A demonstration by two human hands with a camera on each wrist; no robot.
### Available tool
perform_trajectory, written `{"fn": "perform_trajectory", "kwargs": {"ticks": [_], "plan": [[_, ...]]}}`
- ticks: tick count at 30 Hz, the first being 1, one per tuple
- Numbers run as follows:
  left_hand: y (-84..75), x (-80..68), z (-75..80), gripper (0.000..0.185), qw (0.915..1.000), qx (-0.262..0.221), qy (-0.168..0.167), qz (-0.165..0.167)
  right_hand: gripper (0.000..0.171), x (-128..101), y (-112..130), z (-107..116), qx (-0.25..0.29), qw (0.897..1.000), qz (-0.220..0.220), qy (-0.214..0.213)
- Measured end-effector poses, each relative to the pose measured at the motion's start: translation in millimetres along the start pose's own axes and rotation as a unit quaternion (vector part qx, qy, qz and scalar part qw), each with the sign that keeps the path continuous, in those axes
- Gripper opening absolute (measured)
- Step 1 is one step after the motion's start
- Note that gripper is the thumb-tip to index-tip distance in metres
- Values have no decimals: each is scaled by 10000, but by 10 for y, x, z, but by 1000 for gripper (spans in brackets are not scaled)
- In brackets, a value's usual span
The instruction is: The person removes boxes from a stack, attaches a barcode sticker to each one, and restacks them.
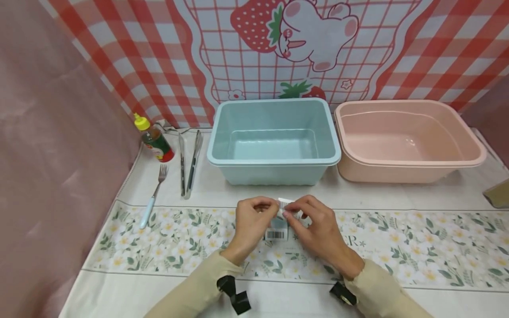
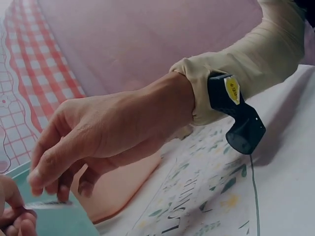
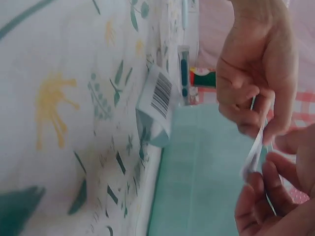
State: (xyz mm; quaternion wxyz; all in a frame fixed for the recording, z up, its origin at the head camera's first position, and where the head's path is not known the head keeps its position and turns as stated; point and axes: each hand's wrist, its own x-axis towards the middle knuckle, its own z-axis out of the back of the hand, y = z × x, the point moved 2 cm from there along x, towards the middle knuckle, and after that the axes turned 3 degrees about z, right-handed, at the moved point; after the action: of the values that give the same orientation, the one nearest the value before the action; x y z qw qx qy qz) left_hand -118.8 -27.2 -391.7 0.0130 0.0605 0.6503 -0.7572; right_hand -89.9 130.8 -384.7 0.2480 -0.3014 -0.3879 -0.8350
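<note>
Both hands meet above the middle of the table in front of the blue bin. My left hand [image 1: 253,223] and my right hand [image 1: 320,225] pinch a small white printed piece, like paper or a label [image 1: 284,202], between thumbs and fingertips. In the right wrist view the thin piece [image 3: 254,153] spans from the left fingers to the right fingers. Just below the hands lies a small pale packet with a barcode [image 1: 275,234]; in the right wrist view this packet [image 3: 158,98] looks bent or folded. Fingers partly cover the held piece, so its full shape is hidden.
A light blue bin [image 1: 274,162] stands behind the hands, with a pink bin [image 1: 409,165] to its right. At left are a yellow-capped bottle [image 1: 158,143], metal tongs [image 1: 192,168] and a blue-handled fork [image 1: 150,207]. A brownish object [image 1: 497,194] sits at the right edge.
</note>
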Motion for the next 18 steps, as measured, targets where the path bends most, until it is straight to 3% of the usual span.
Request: {"fn": "perform_trajectory", "kwargs": {"ticks": [3,6,11,14,18], "plan": [[-9,7,38,9,9996,-119,-181,-171,15,35,-43,48,24,9993,-319,-212],[-22,11,64,7,9981,-330,-274,-443,12,55,-89,72,368,9930,-1103,-224],[-25,4,90,9,9960,-538,-306,-649,8,46,-112,21,1343,9649,-2249,179],[-13,1,100,9,9959,-575,-309,-631,6,39,-111,-19,1436,9599,-2403,133],[6,3,127,8,9966,-465,-308,-609,5,47,-105,-54,1374,9630,-2316,-90]]}}
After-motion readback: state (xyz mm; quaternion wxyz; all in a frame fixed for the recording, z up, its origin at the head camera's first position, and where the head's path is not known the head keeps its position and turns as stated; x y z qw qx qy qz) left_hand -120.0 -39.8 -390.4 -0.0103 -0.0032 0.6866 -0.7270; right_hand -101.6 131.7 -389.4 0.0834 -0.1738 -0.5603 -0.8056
